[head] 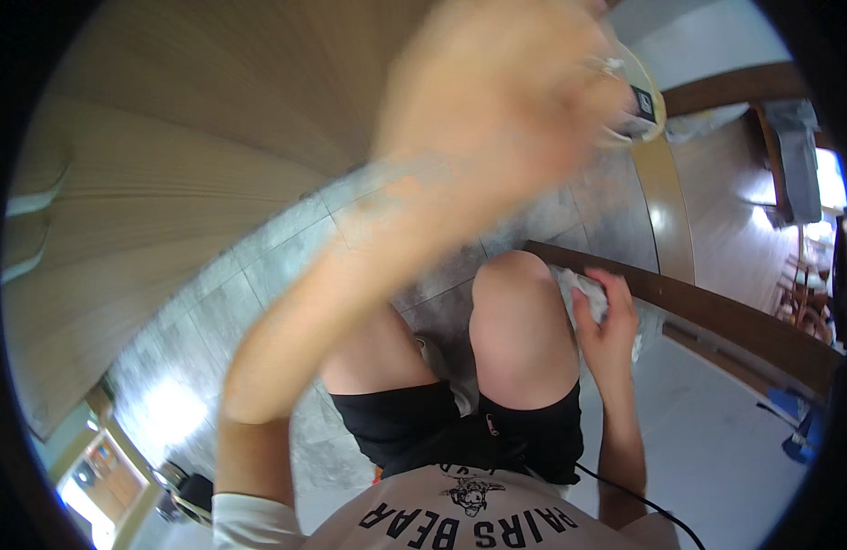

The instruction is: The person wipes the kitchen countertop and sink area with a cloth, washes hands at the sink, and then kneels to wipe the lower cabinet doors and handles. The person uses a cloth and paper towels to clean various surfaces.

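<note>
My left hand [519, 89] is raised, large and blurred, at the top of the view, beside a pale-rimmed container [653, 113] that holds a dark item and something white. Whether this hand grips anything cannot be made out. My right hand [612, 316] is low by my right knee, its thumb and fingers closed around a crumpled whitish piece of plastic or cloth [591, 295]. The container stands beyond the right hand, partly hidden behind the left.
Wood-grain cabinet doors [210, 158] with pale handles rise at the left. Grey floor tiles [210, 302] lie below. A dark brown door frame [705, 309] and a white surface [705, 405] are on the right. A black cable [643, 498] runs from my waist.
</note>
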The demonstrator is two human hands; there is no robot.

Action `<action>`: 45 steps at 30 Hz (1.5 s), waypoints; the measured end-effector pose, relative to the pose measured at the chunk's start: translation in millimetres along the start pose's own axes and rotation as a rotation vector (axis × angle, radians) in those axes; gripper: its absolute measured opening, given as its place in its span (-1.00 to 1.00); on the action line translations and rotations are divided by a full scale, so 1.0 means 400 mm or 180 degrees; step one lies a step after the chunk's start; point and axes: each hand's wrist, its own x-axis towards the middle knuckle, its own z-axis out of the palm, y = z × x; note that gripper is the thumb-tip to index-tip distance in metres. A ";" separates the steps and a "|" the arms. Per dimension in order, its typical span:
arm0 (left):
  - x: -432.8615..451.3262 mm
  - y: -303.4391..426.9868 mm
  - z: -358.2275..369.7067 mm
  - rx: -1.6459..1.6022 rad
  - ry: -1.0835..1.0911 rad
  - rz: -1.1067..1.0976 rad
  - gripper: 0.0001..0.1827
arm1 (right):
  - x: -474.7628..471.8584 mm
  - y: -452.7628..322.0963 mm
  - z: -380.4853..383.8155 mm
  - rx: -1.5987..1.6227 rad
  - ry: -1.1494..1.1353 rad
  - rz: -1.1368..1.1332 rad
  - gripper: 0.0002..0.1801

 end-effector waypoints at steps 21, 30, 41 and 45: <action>0.142 -0.181 -0.250 0.3785 -0.0443 0.1214 -0.56 | -0.213 0.051 0.110 -0.2766 -0.1199 0.1246 -0.90; 0.140 -0.250 -0.288 0.4211 -0.0328 0.1506 -0.54 | -0.377 0.036 0.038 -0.1319 -0.0737 0.1935 -0.77; 0.132 -0.179 -0.287 0.4312 -0.0271 0.1139 -0.55 | -0.543 0.131 0.042 -0.1771 -0.0957 0.2791 -0.80; 0.131 -0.177 -0.278 0.4252 -0.0298 0.1117 -0.55 | -0.540 0.152 0.049 -0.0576 -0.0365 0.2892 -0.77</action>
